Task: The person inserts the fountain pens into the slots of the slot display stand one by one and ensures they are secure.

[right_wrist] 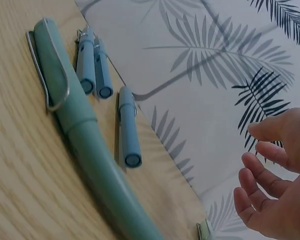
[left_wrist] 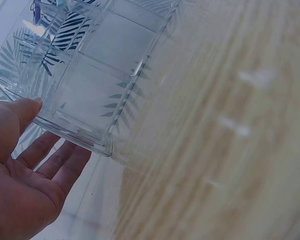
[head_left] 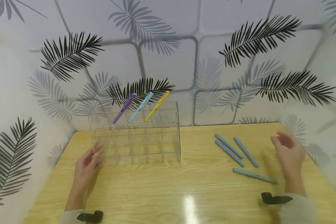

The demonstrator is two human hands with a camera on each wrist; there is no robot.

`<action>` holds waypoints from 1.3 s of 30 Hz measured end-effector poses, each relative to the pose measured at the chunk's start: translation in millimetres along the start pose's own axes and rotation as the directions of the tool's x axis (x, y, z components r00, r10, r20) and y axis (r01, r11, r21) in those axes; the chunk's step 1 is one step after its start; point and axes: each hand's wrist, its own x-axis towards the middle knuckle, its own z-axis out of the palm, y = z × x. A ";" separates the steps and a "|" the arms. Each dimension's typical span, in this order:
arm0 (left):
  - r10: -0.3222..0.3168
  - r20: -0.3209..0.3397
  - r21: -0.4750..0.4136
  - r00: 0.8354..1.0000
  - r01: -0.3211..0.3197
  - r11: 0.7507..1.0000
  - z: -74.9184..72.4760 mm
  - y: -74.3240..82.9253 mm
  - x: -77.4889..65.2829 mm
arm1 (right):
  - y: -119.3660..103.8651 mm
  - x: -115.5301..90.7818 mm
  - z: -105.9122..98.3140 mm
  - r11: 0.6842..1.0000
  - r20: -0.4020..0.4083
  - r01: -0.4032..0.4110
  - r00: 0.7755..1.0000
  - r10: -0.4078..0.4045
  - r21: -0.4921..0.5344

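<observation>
Clear rack [head_left: 179,137]: stands toward the left of the wooden table [head_left: 145,193]; because it is see-through, I could misjudge a divider and let a pen knock against it.
Left hand [head_left: 86,164]: pinches the rack's left side edge, thumb on one face and fingers round the other; a sharp tug or a sudden release from me could make the frame skid or tip.
Top-tier pens: the purple pen [head_left: 124,108], light blue pen [head_left: 141,107] and yellow pen [head_left: 157,106] lean in the rack and rise well above it; I judge a jolt there could rattle them or tip one out, with so much of each unsupported.
Right hand [head_left: 291,152]: has hold of nothing, its fingers loosely bent and the thumb apart from the fingertips; it hangs just right of the loose pens, where a careless low sweep from me could scatter them.
Green pen [head_left: 255,176]: lies on the table, near that hand; its rounded barrel could roll if brushed, though the clip may check it.
Three blue pens [head_left: 245,151]: lie beyond the green one, two of them close side by side; going for one, I could drag its neighbour. Whether those two touch, I cannot tell.
</observation>
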 end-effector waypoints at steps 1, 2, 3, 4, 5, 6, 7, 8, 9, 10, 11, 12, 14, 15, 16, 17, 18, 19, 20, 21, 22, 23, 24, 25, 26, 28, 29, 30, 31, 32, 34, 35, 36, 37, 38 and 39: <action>0.000 -0.002 0.008 1.000 0.000 1.000 -0.1 -0.3 -0.4 | 2.6 1.0 -3.2 1.000 -0.001 -0.023 1.000 0.023 0.005; -0.005 -0.004 0.012 1.000 0.005 1.000 -0.2 -0.3 -0.9 | 5.2 1.7 -6.2 0.999 -0.003 -0.045 0.999 0.045 0.012; -0.011 -0.006 0.021 1.000 0.011 1.000 -0.2 -0.5 -1.4 | 7.7 2.9 -9.1 0.998 -0.008 -0.061 0.998 0.061 0.014; -0.014 -0.007 0.024 1.000 0.014 1.000 -0.2 -0.1 -1.7 | 10.5 4.5 -11.9 0.997 -0.010 -0.077 0.997 0.077 0.017; -0.016 -0.007 0.027 1.000 0.017 0.999 -0.1 0.0 -1.8 | 13.8 6.1 -14.1 0.996 -0.016 -0.082 0.996 0.082 0.026; -0.017 -0.007 0.030 1.000 0.018 0.999 0.0 0.3 -1.9 | 17.3 7.3 -16.6 0.996 -0.020 -0.087 0.996 0.088 0.018; -0.019 -0.008 0.030 1.000 0.019 0.999 0.0 0.6 -2.0 | 20.8 8.4 -18.9 0.995 -0.018 -0.095 0.995 0.095 0.011; -0.021 -0.007 0.027 1.000 0.021 0.999 0.0 0.8 -2.0 | 24.1 9.6 -21.4 0.994 -0.010 -0.114 0.993 0.114 0.004; -0.019 -0.006 0.027 1.000 0.019 0.999 0.1 1.0 -1.9 | 27.0 10.6 -23.9 0.991 0.000 -0.132 0.991 0.132 -0.010; -0.016 -0.005 0.024 1.000 0.016 1.000 0.1 1.2 -1.8 | 29.9 10.9 -25.9 0.989 0.011 -0.151 0.989 0.151 -0.013; -0.016 -0.003 0.022 1.000 0.016 1.000 0.2 1.1 -1.6 | 32.2 10.5 -27.7 0.986 0.022 -0.162 0.986 0.163 -0.025; -0.016 -0.001 0.015 1.000 0.016 1.000 -0.1 1.1 -1.6 | 34.2 9.8 -29.1 0.984 0.037 -0.176 0.983 0.177 -0.043; -0.018 0.002 0.006 1.000 0.018 1.000 -0.5 1.2 -1.5 | 37.4 9.1 -31.2 0.977 0.059 -0.203 0.977 0.207 -0.057; -0.016 0.003 0.006 1.000 0.016 1.000 -0.6 1.2 -1.4 | 38.8 8.8 -31.8 0.976 0.065 -0.207 0.975 0.211 -0.065; -0.015 0.004 0.003 1.000 0.015 1.000 -0.7 1.3 -1.2 | 40.1 8.4 -32.4 0.976 0.070 -0.205 0.975 0.211 -0.077; -0.013 0.004 0.002 1.000 0.013 1.000 -0.7 1.4 -1.0 | 41.0 8.1 -32.9 0.975 0.076 -0.204 0.974 0.211 -0.090; -0.012 0.002 0.003 1.000 0.012 1.000 -0.7 1.4 -0.9 | 41.7 8.1 -33.3 0.974 0.082 -0.207 0.973 0.215 -0.096; -0.011 -0.001 0.007 1.000 0.011 1.000 -0.7 1.4 -0.7 | 42.3 7.9 -33.7 0.973 0.084 -0.207 0.973 0.216 -0.103; -0.009 -0.001 0.008 1.000 0.009 1.000 -0.6 1.4 -0.5 | 42.7 7.8 -34.0 0.973 0.089 -0.204 0.973 0.215 -0.111; -0.008 -0.001 0.009 1.000 0.008 1.000 -0.6 1.4 -0.3 | 43.2 7.7 -34.3 0.972 0.095 -0.202 0.972 0.214 -0.121; -0.007 -0.001 0.010 1.000 0.007 1.000 -0.6 1.4 -0.2 | 43.6 7.5 -34.6 0.971 0.099 -0.195 0.973 0.209 -0.139; -0.006 -0.001 0.014 1.000 0.006 1.000 -0.6 1.3 -0.1 | 43.8 7.5 -34.8 0.970 0.102 -0.188 0.974 0.204 -0.154; -0.007 -0.001 0.016 1.000 0.007 1.000 -0.6 1.3 0.0 | 44.2 7.5 -35.1 0.970 0.103 -0.173 0.976 0.192 -0.170; -0.008 0.001 0.018 1.000 0.008 1.000 -0.3 1.4 0.2 | 45.0 7.5 -35.6 0.969 0.104 -0.155 0.979 0.177 -0.192; -0.011 0.000 0.022 1.000 0.011 1.000 0.1 1.6 0.2 | 45.5 7.5 -35.7 0.968 0.101 -0.139 0.981 0.163 -0.211; -0.020 -0.006 0.035 1.000 0.020 0.999 0.8 2.1 0.3 | 46.5 7.8 -36.1 0.955 0.102 -0.101 0.986 0.134 -0.278; -0.025 -0.009 0.039 1.000 0.026 0.999 1.1 2.4 0.2 | 46.9 8.1 -36.2 0.947 0.103 -0.084 0.987 0.122 -0.311; -0.029 -0.010 0.040 1.000 0.030 0.999 1.5 2.8 0.2 | 47.0 8.5 -36.4 0.938 0.106 -0.072 0.988 0.114 -0.339; -0.031 -0.010 0.044 0.999 0.032 0.999 1.8 3.1 0.3 | 46.8 8.8 -36.5 0.929 0.109 -0.067 0.988 0.114 -0.363; -0.033 -0.010 0.045 0.999 0.033 0.998 2.0 3.4 0.4 | 46.5 9.2 -36.6 0.923 0.112 -0.065 0.987 0.115 -0.379; -0.030 -0.009 0.047 1.000 0.030 0.998 2.2 3.8 0.4 | 46.3 10.1 -36.8 0.913 0.118 -0.051 0.987 0.107 -0.404; -0.028 -0.009 0.045 1.000 0.028 0.999 2.3 3.9 0.4 | 46.0 10.3 -36.6 0.913 0.118 -0.048 0.988 0.104 -0.404; -0.024 -0.008 0.045 1.000 0.024 0.999 2.2 3.9 0.2 | 45.7 10.2 -36.4 0.916 0.119 -0.046 0.988 0.101 -0.399; -0.022 -0.010 0.046 1.000 0.022 0.999 2.0 3.8 0.0 | 45.6 10.2 -36.1 0.917 0.118 -0.044 0.988 0.098 -0.395; -0.019 -0.012 0.044 1.000 0.020 0.999 1.8 3.7 -0.4 | 45.6 10.1 -35.6 0.918 0.118 -0.044 0.988 0.098 -0.394; -0.017 -0.015 0.044 1.000 0.017 0.999 1.5 3.5 -0.8 | 45.5 9.9 -35.2 0.916 0.117 -0.043 0.988 0.097 -0.398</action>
